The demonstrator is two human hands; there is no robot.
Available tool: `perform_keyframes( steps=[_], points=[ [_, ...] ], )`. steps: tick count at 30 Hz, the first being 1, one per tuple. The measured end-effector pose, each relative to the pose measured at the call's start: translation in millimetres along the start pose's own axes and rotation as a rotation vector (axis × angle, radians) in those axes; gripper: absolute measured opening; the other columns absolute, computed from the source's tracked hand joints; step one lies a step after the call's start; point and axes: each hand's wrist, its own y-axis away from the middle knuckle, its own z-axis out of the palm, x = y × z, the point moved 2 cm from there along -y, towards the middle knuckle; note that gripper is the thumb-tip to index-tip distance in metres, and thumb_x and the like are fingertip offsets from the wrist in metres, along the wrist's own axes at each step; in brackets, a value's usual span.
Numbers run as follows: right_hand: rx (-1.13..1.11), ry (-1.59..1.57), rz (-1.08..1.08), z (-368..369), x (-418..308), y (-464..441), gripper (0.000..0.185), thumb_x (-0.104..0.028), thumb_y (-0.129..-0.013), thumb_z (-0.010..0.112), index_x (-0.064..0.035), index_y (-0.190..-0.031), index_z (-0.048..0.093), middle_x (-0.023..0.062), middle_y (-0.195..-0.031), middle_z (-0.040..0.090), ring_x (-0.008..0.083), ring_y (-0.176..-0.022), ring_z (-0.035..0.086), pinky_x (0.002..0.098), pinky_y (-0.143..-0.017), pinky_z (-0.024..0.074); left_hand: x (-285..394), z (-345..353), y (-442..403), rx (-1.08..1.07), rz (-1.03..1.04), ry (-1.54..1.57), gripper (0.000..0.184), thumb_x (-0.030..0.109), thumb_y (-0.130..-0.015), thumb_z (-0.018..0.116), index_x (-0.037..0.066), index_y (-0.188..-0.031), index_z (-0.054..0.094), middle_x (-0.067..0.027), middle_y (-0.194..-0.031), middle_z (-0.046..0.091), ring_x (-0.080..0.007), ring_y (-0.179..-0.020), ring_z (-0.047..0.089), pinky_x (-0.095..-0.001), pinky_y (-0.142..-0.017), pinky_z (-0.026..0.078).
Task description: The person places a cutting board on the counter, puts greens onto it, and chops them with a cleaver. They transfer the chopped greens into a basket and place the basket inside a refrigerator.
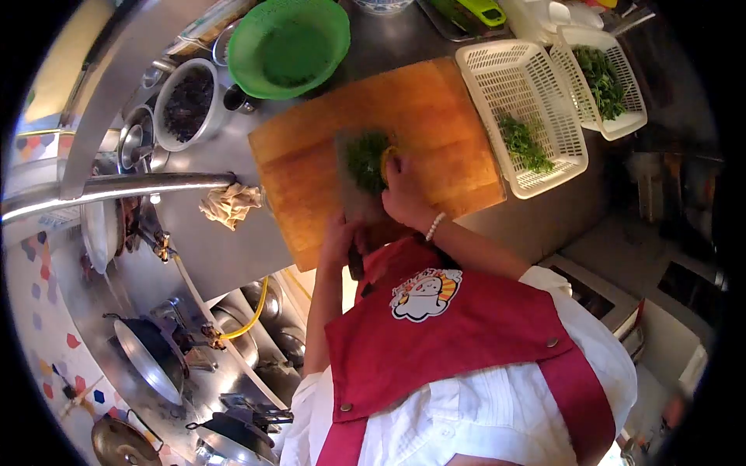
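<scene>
A cleaver (348, 180) lies flat, low over the wooden cutting board (451, 116), with dark green chopped greens (368, 159) heaped on its wide blade. My left hand (339, 239) is closed around its handle, near the board's front edge. At the right side of the greens, my right hand (404, 193) has its fingers closed on a small curved yellow object (386, 161). The kind of yellow object is not clear, since my fingers cover part of it. A beaded bracelet circles my right wrist.
Behind the board stands a green basin (260, 46). White plastic baskets (509, 58) with leafy greens (527, 147) are on the right. To the left are a white bowl of dark food (167, 128), a crumpled cloth (231, 205) and a metal pipe (155, 184). A wok (144, 357) sits lower left.
</scene>
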Motion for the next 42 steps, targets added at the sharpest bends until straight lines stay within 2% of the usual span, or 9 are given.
perform_keyframes(
  steps=[10, 15, 20, 26, 32, 35, 38, 41, 42],
  points=[
    [-0.025, -0.143, -0.280, -60.2, -80.1, -10.3, 0.058, 0.001, -0.072, 0.048, 0.0094, -0.127, 0.031, 0.0313, -0.121, 0.033, 0.0480, -0.110, 0.038, 0.0488, -0.094, 0.0354, 63.0, 1.9, 65.9, 0.063, -0.004, 0.335, 0.012, 0.010, -0.084, 0.054, 0.006, -0.074, 0.049, -0.0029, -0.047, 0.043, -0.0156, -0.033, 0.043, -0.0274, -0.031, 0.035],
    [0.192, -0.224, -0.452, -75.4, -124.0, -108.6, 0.044, 0.002, -0.070, 0.048, 0.0055, -0.113, 0.045, 0.0270, -0.115, 0.038, 0.0442, -0.108, 0.039, 0.0441, -0.094, 0.0349, 173.8, 5.8, 60.3, 0.073, 0.153, 0.365, 0.014, 0.008, -0.084, 0.052, 0.007, -0.072, 0.044, -0.0024, -0.050, 0.040, -0.0157, -0.036, 0.045, -0.0301, -0.031, 0.037],
    [0.118, 0.096, -0.510, -94.2, -128.2, -210.3, 0.035, 0.001, -0.064, 0.048, 0.0103, -0.098, 0.051, 0.0299, -0.104, 0.046, 0.0435, -0.098, 0.042, 0.0463, -0.089, 0.0355, 246.3, -7.2, -0.7, 0.180, 0.280, 0.143, 0.014, 0.009, -0.082, 0.052, 0.004, -0.071, 0.045, -0.0054, -0.052, 0.042, -0.0189, -0.039, 0.047, -0.0338, -0.035, 0.043],
    [0.253, -0.060, -0.344, -105.9, -128.1, -210.3, 0.041, 0.000, -0.076, 0.048, -0.0025, -0.117, 0.054, 0.0204, -0.115, 0.042, 0.0374, -0.110, 0.043, 0.0404, -0.091, 0.0397, 280.3, -15.5, -45.7, 0.229, 0.325, 0.024, 0.016, 0.008, -0.079, 0.054, -0.001, -0.068, 0.046, -0.0092, -0.054, 0.045, -0.0229, -0.041, 0.050, -0.0370, -0.039, 0.047],
    [0.116, -0.125, -1.030, -47.4, -139.6, -225.4, 0.055, 0.002, -0.075, 0.052, -0.0053, -0.129, 0.044, 0.0171, -0.118, 0.042, 0.0336, -0.111, 0.043, 0.0386, -0.094, 0.0376, 280.5, -21.4, -48.5, 0.208, 0.283, 0.061, 0.011, 0.005, -0.077, 0.054, -0.002, -0.070, 0.048, -0.0089, -0.057, 0.047, -0.0220, -0.042, 0.051, -0.0370, -0.040, 0.048],
    [0.105, -0.183, -1.008, -43.5, -144.1, -222.7, 0.043, 0.001, -0.075, 0.053, -0.0023, -0.118, 0.052, 0.0179, -0.113, 0.048, 0.0361, -0.105, 0.047, 0.0416, -0.091, 0.0389, 285.0, -21.1, -37.8, 0.218, 0.281, 0.072, 0.008, 0.004, -0.078, 0.052, -0.001, -0.072, 0.049, -0.0082, -0.058, 0.047, -0.0206, -0.044, 0.051, -0.0360, -0.039, 0.048],
    [-0.010, 0.454, -0.875, -47.1, -120.3, -264.4, 0.045, 0.002, -0.072, 0.053, -0.0027, -0.116, 0.051, 0.0198, -0.112, 0.050, 0.0381, -0.105, 0.047, 0.0420, -0.091, 0.0384, 285.9, -25.2, -22.7, 0.223, 0.271, 0.104, 0.008, 0.004, -0.079, 0.051, 0.001, -0.072, 0.048, -0.0075, -0.059, 0.046, -0.0195, -0.045, 0.051, -0.0346, -0.039, 0.047],
    [0.161, 0.101, -0.599, -53.0, -116.3, -263.0, 0.050, 0.004, -0.073, 0.053, -0.0015, -0.123, 0.048, 0.0184, -0.117, 0.045, 0.0330, -0.111, 0.045, 0.0368, -0.095, 0.0372, 285.2, -29.2, -19.2, 0.217, 0.286, 0.104, 0.009, 0.005, -0.080, 0.050, 0.003, -0.072, 0.047, -0.0069, -0.059, 0.046, -0.0187, -0.044, 0.050, -0.0338, -0.039, 0.047],
    [0.161, 0.066, -0.698, -55.9, -130.4, -257.0, 0.051, 0.005, -0.073, 0.052, -0.0009, -0.123, 0.048, 0.0186, -0.116, 0.045, 0.0332, -0.111, 0.045, 0.0366, -0.094, 0.0377, 283.2, -29.0, -18.4, 0.212, 0.291, 0.093, 0.010, 0.006, -0.081, 0.050, 0.004, -0.072, 0.047, -0.0067, -0.059, 0.046, -0.0185, -0.044, 0.050, -0.0337, -0.039, 0.047]
  ],
)
